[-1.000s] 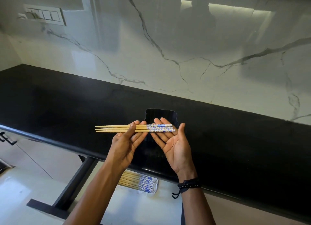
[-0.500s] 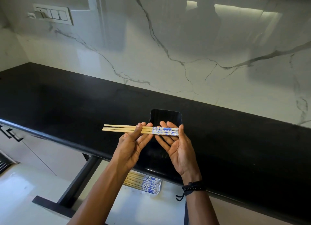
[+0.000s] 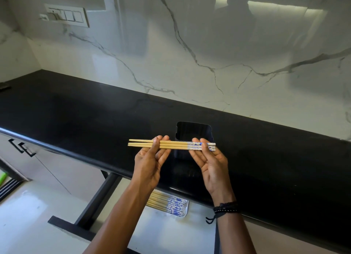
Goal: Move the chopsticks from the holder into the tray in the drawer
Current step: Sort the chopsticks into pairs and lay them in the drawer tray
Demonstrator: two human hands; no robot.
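Note:
Three wooden chopsticks (image 3: 176,145) with blue-and-white patterned ends lie level across both my hands, above the black counter. My left hand (image 3: 150,162) pinches their plain ends with the thumb on top. My right hand (image 3: 210,158) holds the patterned ends between thumb and fingers. Just behind them stands the black holder (image 3: 193,132), whose inside looks dark. Below the counter edge, the open drawer (image 3: 167,233) has a white tray (image 3: 185,213) with several matching chopsticks (image 3: 167,204) lying in it, partly hidden by my left forearm.
The black countertop (image 3: 76,117) runs left to right under a white marble backsplash (image 3: 209,54) with a switch plate (image 3: 66,16). The drawer's dark front panel (image 3: 70,227) juts out at lower left. Cabinet handles (image 3: 20,147) sit at the left.
Both hands hold the chopsticks much as before. My right thumb has closed over the patterned ends, and the hands have spread slightly apart along the sticks.

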